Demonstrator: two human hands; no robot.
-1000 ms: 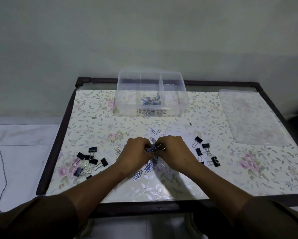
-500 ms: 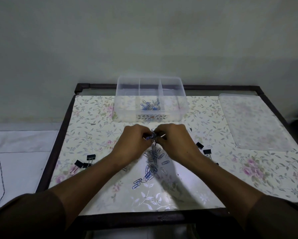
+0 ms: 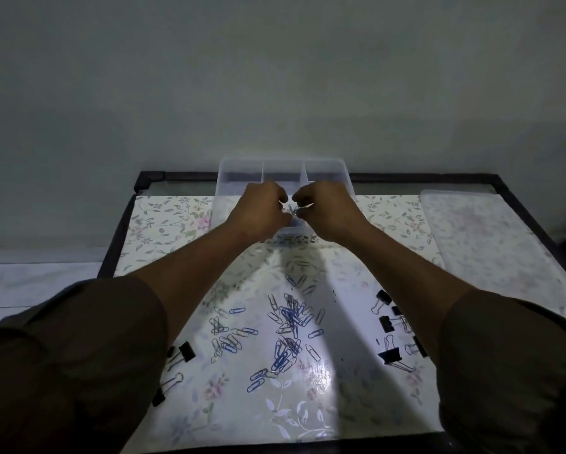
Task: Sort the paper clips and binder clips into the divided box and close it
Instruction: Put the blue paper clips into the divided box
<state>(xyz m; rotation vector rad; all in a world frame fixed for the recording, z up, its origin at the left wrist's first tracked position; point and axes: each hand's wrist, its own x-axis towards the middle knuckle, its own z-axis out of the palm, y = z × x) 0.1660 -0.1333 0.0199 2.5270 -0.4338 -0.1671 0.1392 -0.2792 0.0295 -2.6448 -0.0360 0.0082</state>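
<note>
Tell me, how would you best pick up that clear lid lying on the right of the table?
Probably by its near long edge. The lid lies flat on the table, so there is nothing to close a grip around from above. Come from the right, slide fingertips under the raised rim, then pinch it with the thumb on top. Nothing lies on it.

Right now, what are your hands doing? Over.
Left hand and right hand pinch paper clips over the box. Loose clips wait. Lid off. Nothing blocking.
</note>
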